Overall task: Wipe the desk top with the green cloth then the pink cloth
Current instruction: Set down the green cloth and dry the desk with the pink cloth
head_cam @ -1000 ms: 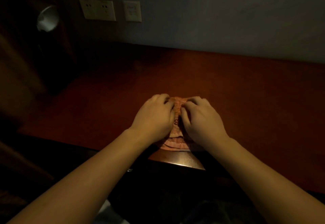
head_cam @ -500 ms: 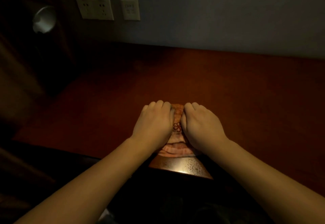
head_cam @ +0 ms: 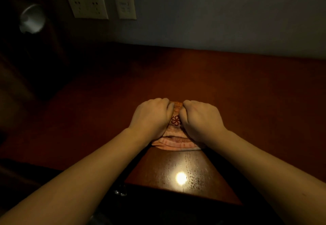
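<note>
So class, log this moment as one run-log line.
stage: pink-cloth wipe | left hand: pressing pink cloth | right hand: pressing same cloth | desk top: cloth near front edge | green cloth: unseen

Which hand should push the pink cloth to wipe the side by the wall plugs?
Probably the left hand: it presses the folded pink cloth on the side nearer the white wall sockets. The right hand sits farther away.

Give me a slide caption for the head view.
Both hands, left and right, press a folded pink cloth onto the dim wooden desk.
</note>
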The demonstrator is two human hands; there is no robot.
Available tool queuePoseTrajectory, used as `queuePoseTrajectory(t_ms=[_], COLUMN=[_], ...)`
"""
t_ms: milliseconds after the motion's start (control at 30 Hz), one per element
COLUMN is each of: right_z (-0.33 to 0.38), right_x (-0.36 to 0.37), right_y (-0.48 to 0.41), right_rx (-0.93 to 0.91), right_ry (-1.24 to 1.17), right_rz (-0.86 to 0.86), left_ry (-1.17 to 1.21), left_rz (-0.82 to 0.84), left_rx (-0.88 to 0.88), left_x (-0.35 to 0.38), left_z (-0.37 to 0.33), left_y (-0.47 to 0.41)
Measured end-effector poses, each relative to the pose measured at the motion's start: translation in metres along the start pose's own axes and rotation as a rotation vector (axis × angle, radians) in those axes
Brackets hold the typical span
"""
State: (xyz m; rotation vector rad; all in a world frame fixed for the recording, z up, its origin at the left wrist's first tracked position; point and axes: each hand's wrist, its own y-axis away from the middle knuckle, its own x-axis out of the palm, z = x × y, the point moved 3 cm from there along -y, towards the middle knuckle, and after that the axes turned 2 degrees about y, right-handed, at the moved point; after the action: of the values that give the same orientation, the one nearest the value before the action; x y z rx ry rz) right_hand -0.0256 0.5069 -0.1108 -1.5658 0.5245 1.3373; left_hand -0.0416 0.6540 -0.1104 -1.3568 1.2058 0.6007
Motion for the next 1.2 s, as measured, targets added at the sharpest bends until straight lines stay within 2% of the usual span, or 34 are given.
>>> queuePoseTrajectory(t_ms=[133, 267, 367, 467, 600, 667, 833, 933, 1033, 1200], right_z=[-0.006, 0.004, 0.008, 0.001, -0.008, -0.006, -0.006, -0.015, -0.023, -0.022], right_x=[0.004, -0.011, -0.008, 0.001, 0.004, 0.000, 0.000, 0.012, 0.019, 0.016], right_y=[-0.029, -0.026, -0.006, -0.014, -0.045, -0.047, -0.029, -0.043, -0.066, -0.069], right_rx=[0.010, -0.098, -0.134, -0.048, -0.020, -0.063, -0.112, -0.024, 0.039, 0.075], right_ry=[-0.010, 0.028, 0.059, 0.064, 0.032, 0.034, 0.044, 0.032, -0.008, 0.012], right_rz=[-0.056, -0.199, -0.169, -0.092, -0.092, -0.134, -0.153, -0.034, -0.025, -0.010], left_ry=[-0.049, -0.167, -0.144, -0.098, -0.160, -0.145, -0.043, 0.008, -0.023, -0.136], left_rz=[-0.030, -0.041, -0.074, -0.065, -0.057, -0.057, -0.034, 0.005, 0.016, 0.039], left_rx=[0.060, 0.097, 0.185, 0.127, 0.175, 0.180, 0.112, 0.021, -0.036, -0.007], left_x=[-0.003, -0.010, -0.014, -0.009, -0.003, -0.002, 0.010, 0.020, 0.020, 0.016], left_z=[0.000, -0.005, -0.010, -0.003, 0.004, 0.005, 0.011, 0.021, 0.025, 0.016], left_y=[-0.023, -0.027, -0.010, -0.014, -0.044, -0.049, -0.036, -0.046, -0.068, -0.071])
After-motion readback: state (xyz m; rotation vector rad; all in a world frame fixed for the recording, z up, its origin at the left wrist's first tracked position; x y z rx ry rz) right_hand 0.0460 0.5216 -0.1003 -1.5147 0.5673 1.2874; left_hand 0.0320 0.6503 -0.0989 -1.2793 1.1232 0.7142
